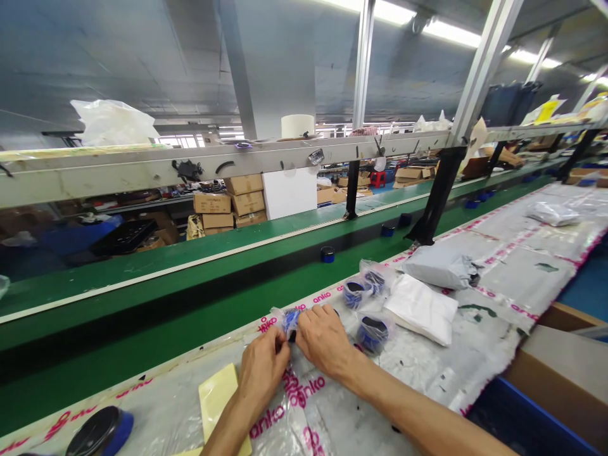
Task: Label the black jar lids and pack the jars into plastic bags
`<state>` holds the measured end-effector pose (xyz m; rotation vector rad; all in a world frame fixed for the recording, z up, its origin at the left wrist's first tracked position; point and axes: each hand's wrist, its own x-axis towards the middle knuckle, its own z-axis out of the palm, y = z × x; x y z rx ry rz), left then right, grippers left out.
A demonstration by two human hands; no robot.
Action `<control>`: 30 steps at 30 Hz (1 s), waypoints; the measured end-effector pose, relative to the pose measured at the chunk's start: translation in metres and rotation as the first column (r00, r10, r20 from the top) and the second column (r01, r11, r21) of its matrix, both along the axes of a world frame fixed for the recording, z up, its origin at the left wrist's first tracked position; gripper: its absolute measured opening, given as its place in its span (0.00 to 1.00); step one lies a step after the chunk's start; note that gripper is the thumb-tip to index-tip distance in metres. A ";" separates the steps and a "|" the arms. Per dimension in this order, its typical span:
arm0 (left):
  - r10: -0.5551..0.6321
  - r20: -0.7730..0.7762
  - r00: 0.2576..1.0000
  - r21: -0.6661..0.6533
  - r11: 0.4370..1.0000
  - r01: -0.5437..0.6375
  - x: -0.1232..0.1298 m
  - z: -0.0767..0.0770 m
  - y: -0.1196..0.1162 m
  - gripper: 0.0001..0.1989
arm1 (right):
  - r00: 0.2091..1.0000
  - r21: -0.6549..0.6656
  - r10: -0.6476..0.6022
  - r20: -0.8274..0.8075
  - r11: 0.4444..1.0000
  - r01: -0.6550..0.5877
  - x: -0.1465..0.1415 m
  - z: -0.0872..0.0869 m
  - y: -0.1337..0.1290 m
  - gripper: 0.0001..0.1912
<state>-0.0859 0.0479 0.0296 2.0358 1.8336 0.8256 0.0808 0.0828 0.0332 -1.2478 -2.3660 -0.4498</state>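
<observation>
My left hand [264, 362] pinches at the edge of a clear plastic bag [279, 315] over the covered bench. Beside it, my right hand [323, 337] curls over a blue-and-black item [291, 321] in that bag, hiding most of it. To the right lie bagged round blue-and-black items: one near my right hand [372, 333], another behind it [354, 292], and a third [375, 282] partly overlapping. A stack of white bags [420, 309] rests beside these. Under my left forearm is a yellow sheet [216, 396]. At the lower left sits an unbagged black-and-blue round item [101, 430].
A green conveyor belt [190, 316] runs along the bench's far side, carrying small blue-and-black round pieces [327, 254]. A metal rail [266, 158] and black post [436, 196] stand beyond. A grey plastic bag [439, 266] lies right; a cardboard box [565, 380] sits below the bench edge.
</observation>
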 end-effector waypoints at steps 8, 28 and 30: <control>0.079 0.237 0.968 -0.072 0.995 -0.064 0.002 0.010 0.012 0.03 | 0.998 -0.013 -0.015 -0.054 1.000 0.014 0.017 0.034 0.024 0.04; 0.083 0.050 0.995 -0.029 0.996 -0.082 0.024 0.044 0.040 0.15 | 0.950 0.048 -0.107 -0.292 0.991 0.126 0.109 0.055 0.015 0.12; 0.080 0.128 0.989 -0.070 0.995 -0.071 0.022 0.045 0.042 0.14 | 0.918 0.108 -0.181 -0.351 0.967 0.232 0.148 0.048 0.008 0.10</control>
